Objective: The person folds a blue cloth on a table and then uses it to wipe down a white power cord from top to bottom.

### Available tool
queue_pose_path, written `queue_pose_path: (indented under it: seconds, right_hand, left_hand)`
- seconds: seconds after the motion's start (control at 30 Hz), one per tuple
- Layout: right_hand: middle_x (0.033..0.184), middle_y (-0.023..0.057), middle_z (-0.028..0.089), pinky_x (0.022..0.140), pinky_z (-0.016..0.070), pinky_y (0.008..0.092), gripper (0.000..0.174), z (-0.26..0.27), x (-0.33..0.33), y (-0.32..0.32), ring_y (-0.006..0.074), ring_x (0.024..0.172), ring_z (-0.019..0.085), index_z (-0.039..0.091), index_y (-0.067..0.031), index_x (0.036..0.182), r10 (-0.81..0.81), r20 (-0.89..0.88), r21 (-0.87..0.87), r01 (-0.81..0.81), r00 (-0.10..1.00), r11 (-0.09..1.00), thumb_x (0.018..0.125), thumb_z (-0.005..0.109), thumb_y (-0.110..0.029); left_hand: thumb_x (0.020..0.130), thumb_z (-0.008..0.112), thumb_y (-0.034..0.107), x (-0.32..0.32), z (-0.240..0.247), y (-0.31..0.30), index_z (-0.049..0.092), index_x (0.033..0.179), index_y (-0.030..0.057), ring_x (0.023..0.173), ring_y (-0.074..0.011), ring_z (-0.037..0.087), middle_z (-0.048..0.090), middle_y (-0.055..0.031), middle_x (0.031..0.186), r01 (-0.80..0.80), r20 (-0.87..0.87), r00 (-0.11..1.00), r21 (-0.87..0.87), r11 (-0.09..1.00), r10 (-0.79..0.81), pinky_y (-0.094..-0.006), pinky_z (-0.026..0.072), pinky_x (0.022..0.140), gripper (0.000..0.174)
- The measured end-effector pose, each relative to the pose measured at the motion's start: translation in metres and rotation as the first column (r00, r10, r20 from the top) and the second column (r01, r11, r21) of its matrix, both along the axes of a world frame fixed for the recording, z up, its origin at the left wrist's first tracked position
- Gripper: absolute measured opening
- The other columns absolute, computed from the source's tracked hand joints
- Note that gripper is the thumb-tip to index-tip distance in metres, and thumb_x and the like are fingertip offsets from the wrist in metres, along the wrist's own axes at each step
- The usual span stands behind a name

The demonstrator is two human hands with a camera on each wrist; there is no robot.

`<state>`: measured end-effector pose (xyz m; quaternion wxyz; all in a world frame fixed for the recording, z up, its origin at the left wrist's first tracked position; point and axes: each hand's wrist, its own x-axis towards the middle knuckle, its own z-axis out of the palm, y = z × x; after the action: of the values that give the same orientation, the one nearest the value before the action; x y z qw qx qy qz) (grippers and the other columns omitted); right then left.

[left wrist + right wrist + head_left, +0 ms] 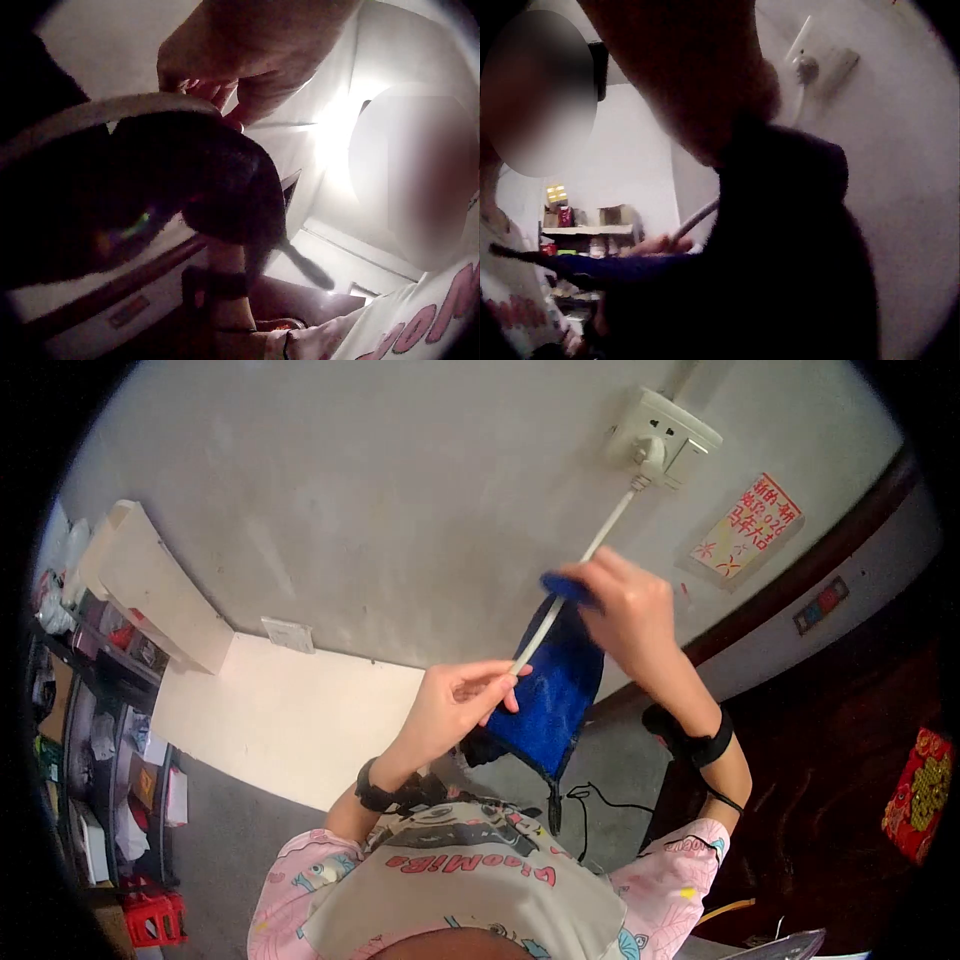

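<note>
Your left hand [452, 705] pinches one white cord [613, 521]; farther right, your right hand [630, 608] grips one blue cloth [545, 710].

Head view is softly bright, wrist views dim, with glare [336, 126] in the left.

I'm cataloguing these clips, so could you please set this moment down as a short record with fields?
Left hand: pinches the white cable
Right hand: grips the blue cloth at the cable, nearer the plug
Plug: in the wall socket
Cloth: dark-edged, hanging below the right hand
On wall: paper with red writing, beside the socket
Person's left: pale tabletop
Person's right: dark brown surface
</note>
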<state>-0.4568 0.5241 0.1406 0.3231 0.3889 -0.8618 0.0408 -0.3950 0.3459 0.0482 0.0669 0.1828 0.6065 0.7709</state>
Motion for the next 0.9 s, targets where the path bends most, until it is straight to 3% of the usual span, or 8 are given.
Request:
queue_pose_path:
  seconds: [0.13, 0.2, 0.3, 0.47, 0.57, 0.73, 0.8, 0.9]
  right_hand:
    - [0.069, 0.0038, 0.051, 0.049, 0.0452, 0.0301, 0.028, -0.004, 0.021, -0.006, 0.0205, 0.063, 0.056, 0.059, -0.0113, 0.081, 0.12, 0.152, 0.061, -0.131, 0.981, 0.99, 0.054, 0.062, -0.005]
    - [0.068, 0.004, 0.051, 0.049, 0.0446, 0.0305, 0.027, -0.006, 0.001, 0.005, 0.0202, 0.062, 0.056, 0.059, -0.0107, 0.082, 0.055, -0.008, 0.02, -0.054, 0.998, 0.998, 0.055, 0.061, -0.004]
    - [0.068, 0.0043, 0.05, 0.049, 0.0443, 0.0301, 0.022, 0.009, -0.007, 0.01, 0.0203, 0.06, 0.055, 0.06, -0.0096, 0.079, -0.082, -0.103, -0.006, 0.082, 0.991, 0.997, 0.057, 0.06, -0.005]
    - [0.063, 0.005, 0.047, 0.047, 0.0425, 0.0301, 0.03, -0.015, 0.023, -0.01, 0.0194, 0.057, 0.053, 0.058, -0.0081, 0.08, 0.21, 0.082, 0.121, -0.219, 0.974, 0.968, 0.051, 0.06, -0.001]
    - [0.064, 0.0035, 0.047, 0.047, 0.0429, 0.028, 0.022, -0.01, 0.002, 0.008, 0.0163, 0.057, 0.053, 0.059, -0.0084, 0.078, 0.171, -0.078, 0.081, -0.165, 0.982, 0.983, 0.057, 0.058, -0.003]
    - [0.071, 0.0085, 0.053, 0.053, 0.0439, 0.0308, 0.026, -0.002, -0.031, 0.027, 0.0247, 0.063, 0.055, 0.059, -0.007, 0.086, -0.054, -0.227, -0.465, -0.06, 0.972, 0.883, 0.063, 0.06, 0.005]
    - [0.072, 0.0092, 0.054, 0.054, 0.0439, 0.031, 0.026, 0.007, -0.029, 0.018, 0.0256, 0.064, 0.055, 0.059, -0.0069, 0.087, -0.058, -0.282, -0.554, -0.113, 0.958, 0.825, 0.063, 0.059, 0.005]
    - [0.075, 0.0103, 0.055, 0.056, 0.0438, 0.0311, 0.028, 0.003, -0.037, 0.011, 0.0268, 0.066, 0.056, 0.058, -0.0065, 0.088, -0.09, -0.308, -0.6, -0.12, 0.947, 0.791, 0.063, 0.059, 0.005]
  left_hand:
    - [0.084, 0.05, 0.009, 0.004, 0.002, 0.002, 0.06, 0.097, -0.0012, 0.05, -0.0029, 0.042, 0.057, -0.0009, 0.064, -0.087, -0.013, 0.996, -0.111, 0.99, 0.086, -0.0158, 0.0325, 0.045, 0.019]
    - [0.084, 0.051, 0.01, 0.005, 0.001, 0.004, 0.06, 0.096, -0.0006, 0.051, -0.0023, 0.043, 0.057, -0.0001, 0.063, -0.16, -0.146, 0.98, -0.186, 0.969, 0.134, -0.016, 0.0333, 0.046, 0.018]
    - [0.084, 0.051, 0.01, 0.006, 0.004, 0.003, 0.06, 0.095, 0.0, 0.051, -0.0014, 0.044, 0.057, 0.0002, 0.062, -0.124, -0.111, 0.989, -0.202, 0.972, 0.103, -0.0163, 0.0339, 0.046, 0.018]
    - [0.085, 0.051, 0.013, 0.002, -0.002, 0.002, 0.06, 0.096, 0.0011, 0.05, -0.0011, 0.043, 0.057, 0.0006, 0.064, -0.122, -0.102, 0.99, -0.251, 0.96, 0.099, -0.0148, 0.0333, 0.045, 0.019]
    - [0.086, 0.048, 0.014, 0.007, 0.004, 0.007, 0.057, 0.09, 0.0001, 0.048, -0.0013, 0.04, 0.051, 0.002, 0.059, -0.079, -0.044, 0.996, -0.136, 0.988, 0.074, -0.0148, 0.0312, 0.043, 0.017]
    - [0.091, 0.037, 0.019, 0.007, 0.006, 0.012, 0.043, 0.072, 0.0037, 0.046, -0.002, 0.027, 0.033, 0.0052, 0.055, 0.114, 0.131, 0.983, 0.125, 0.986, -0.131, -0.0157, 0.0232, 0.041, 0.025]
    - [0.092, 0.035, 0.026, 0.009, 0.008, 0.015, 0.039, 0.068, 0.0067, 0.045, -0.0025, 0.023, 0.03, 0.0059, 0.054, 0.173, 0.219, 0.945, 0.3, 0.938, -0.244, -0.0165, 0.02, 0.041, 0.031]
    - [0.093, 0.032, 0.032, 0.006, 0.005, 0.016, 0.036, 0.066, 0.0087, 0.047, -0.0027, 0.022, 0.028, 0.0058, 0.055, 0.191, 0.233, 0.94, 0.245, 0.951, -0.249, -0.0171, 0.0176, 0.042, 0.035]
